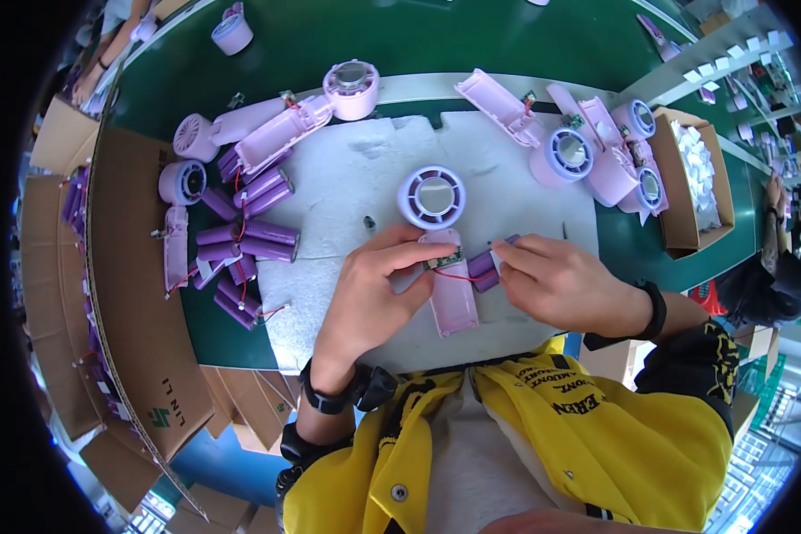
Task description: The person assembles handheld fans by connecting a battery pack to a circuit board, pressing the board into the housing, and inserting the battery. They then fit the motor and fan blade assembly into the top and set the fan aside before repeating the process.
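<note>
Centre of the white foam mat (365,178), a pink handheld fan (440,240) lies flat, its round white-ringed head pointing far and its open handle pointing near, a small green circuit board (445,261) showing in the handle. The left hand (369,298) is curled over the handle's left edge, index finger stretched across to the board and pressing there. Just to the right, the right hand (565,285) pinches a purple battery cell (489,265) between thumb and fingertips, closed narrow on it; a red wire (458,275) runs from the cell to the board. Both wrists wear black bands.

Out to the left, a heap of purple cells with red leads (245,249) spills over the mat's edge, with more pink fan bodies (276,129) lying open beside it on the green counter (374,44). Far right, another cluster of fan heads and open pink shells (596,147) is piled up, touching one another. Beyond them sits a cardboard box of small white parts (694,169). Flattened cardboard (133,294) lines the left edge of the counter. A roll of pale tape (232,34) stands far left.
</note>
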Available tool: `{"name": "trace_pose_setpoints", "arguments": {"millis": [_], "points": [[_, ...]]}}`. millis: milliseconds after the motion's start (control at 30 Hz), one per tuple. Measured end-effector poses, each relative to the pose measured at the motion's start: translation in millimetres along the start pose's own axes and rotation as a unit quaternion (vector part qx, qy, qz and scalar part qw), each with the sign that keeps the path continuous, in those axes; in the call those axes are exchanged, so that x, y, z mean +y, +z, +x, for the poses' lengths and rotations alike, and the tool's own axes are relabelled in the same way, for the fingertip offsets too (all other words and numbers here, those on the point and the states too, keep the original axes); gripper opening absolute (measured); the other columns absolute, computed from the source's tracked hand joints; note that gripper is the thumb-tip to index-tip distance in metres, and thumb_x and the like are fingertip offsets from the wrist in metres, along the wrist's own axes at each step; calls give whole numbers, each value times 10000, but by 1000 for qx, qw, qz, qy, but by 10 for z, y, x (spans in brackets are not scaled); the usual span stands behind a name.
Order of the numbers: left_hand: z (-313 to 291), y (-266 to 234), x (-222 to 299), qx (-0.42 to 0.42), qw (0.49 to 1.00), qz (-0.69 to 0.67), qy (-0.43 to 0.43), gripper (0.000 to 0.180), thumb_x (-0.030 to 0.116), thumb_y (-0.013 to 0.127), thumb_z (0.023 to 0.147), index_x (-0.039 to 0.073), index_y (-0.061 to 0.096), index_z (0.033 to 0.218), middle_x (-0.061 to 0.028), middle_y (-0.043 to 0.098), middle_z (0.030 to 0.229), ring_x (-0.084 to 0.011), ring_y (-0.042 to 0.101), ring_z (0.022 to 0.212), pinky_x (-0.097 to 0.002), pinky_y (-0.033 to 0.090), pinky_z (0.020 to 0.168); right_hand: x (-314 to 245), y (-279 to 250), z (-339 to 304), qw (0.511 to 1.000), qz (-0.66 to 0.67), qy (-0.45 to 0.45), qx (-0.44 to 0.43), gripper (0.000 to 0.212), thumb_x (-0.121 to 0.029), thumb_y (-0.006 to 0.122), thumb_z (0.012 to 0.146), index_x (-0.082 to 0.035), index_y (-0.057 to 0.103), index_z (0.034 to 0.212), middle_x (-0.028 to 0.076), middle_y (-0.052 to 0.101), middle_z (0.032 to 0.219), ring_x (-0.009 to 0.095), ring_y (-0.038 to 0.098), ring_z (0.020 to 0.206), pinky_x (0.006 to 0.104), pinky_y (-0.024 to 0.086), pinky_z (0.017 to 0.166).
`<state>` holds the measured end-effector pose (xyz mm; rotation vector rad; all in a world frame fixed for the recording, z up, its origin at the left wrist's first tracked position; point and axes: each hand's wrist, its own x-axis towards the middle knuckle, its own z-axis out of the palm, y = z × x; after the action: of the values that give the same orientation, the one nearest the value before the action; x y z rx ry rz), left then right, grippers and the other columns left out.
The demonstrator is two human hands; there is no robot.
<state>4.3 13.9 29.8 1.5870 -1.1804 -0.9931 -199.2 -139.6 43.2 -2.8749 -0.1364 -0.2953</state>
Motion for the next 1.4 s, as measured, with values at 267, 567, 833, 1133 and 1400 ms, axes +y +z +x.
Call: {"name": "trace_pose_setpoints", "arguments": {"millis": [267,567,833,1133,1400], "points": [[-4,-36,14,6,1000,21,-3,413,-96,652,751,92,731,1111,-105,667,1087,-241,673,979,-303,546,855,-37,25,29,1000,-9,9,-11,200,-42,697,644,52,651,815,201,650,1064,252,631,771,337,565,670],[-21,-11,-6,12,1000,1,5,414,-95,652,750,92,730,1111,-104,668,1085,-240,673,964,-312,548,840,86,-13,-4,990,133,36,42,192,-37,769,717,38,669,863,165,663,1101,262,659,789,336,564,638],[-16,-17,10,7,1000,6,17,425,-98,651,745,99,731,1113,-105,668,1072,-249,671,945,-315,549,827,78,-26,-24,996,81,1,32,180,-24,756,726,45,659,862,175,658,1089,259,658,786,339,562,658],[-33,-13,12,16,1000,8,17,418,-95,653,744,100,733,1104,-102,668,1072,-245,669,934,-312,550,819,-135,-72,38,995,-14,53,-84,227,-25,673,678,58,617,882,172,566,1091,287,605,912,340,541,758],[-13,2,20,15,1000,6,6,413,-97,647,743,96,735,1097,-96,670,1064,-242,671,948,-308,548,827,52,-52,53,998,54,26,-29,178,-33,650,726,62,576,857,138,509,963,265,550,809,315,487,671]]}}
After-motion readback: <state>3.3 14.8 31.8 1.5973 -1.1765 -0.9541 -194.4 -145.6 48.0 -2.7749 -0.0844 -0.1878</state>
